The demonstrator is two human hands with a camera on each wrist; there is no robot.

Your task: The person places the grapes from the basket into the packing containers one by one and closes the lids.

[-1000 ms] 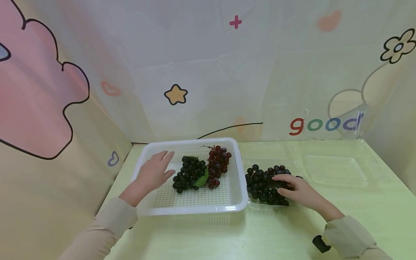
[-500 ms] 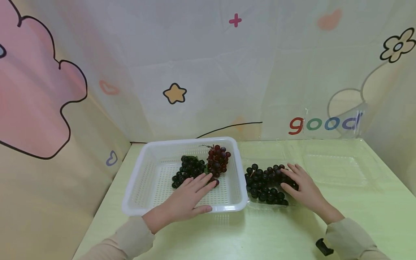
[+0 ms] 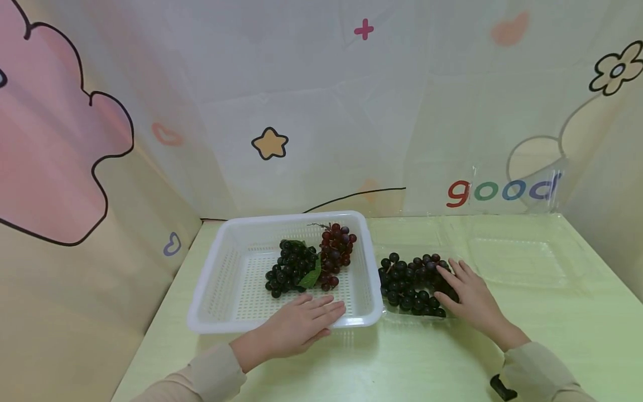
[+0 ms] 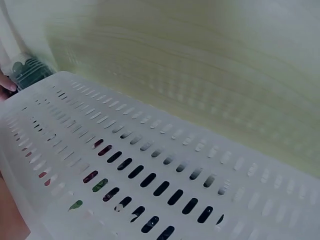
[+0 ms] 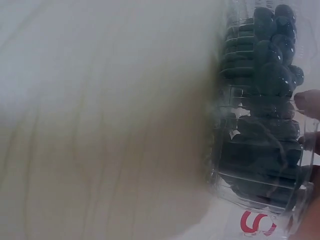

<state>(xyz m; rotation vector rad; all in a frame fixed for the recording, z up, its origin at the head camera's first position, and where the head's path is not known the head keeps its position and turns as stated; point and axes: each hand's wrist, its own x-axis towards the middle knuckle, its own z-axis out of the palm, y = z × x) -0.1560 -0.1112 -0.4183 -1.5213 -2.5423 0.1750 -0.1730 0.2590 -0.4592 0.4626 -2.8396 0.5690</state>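
In the head view, my left hand (image 3: 296, 326) lies over the front rim of a white plastic basket (image 3: 205, 285), fingers straight. Inside the basket are a bunch of dark green grapes (image 3: 287, 265) with a green leaf (image 3: 310, 274) and a bunch of red grapes (image 3: 337, 245). My right hand (image 3: 476, 304) is at the right end of black grapes (image 3: 402, 279) in a clear plastic box (image 5: 250, 201), its fingers spread and fairly straight. The right wrist view shows fingertips (image 5: 310, 102) by the box's edge. Only the basket's holed wall (image 4: 272, 200) fills the left wrist view.
A clear plastic tray or lid (image 3: 517, 265) lies at the right on the pale green table (image 3: 392, 368). A curtain with printed drawings (image 3: 321, 111) stands behind the table. Near the right sleeve is a small black piece (image 3: 502, 387).
My left hand has moved from inside the basket's left part, across the grapes, to its front rim. My right hand has shifted slightly right along the black grapes, its fingers less bent.
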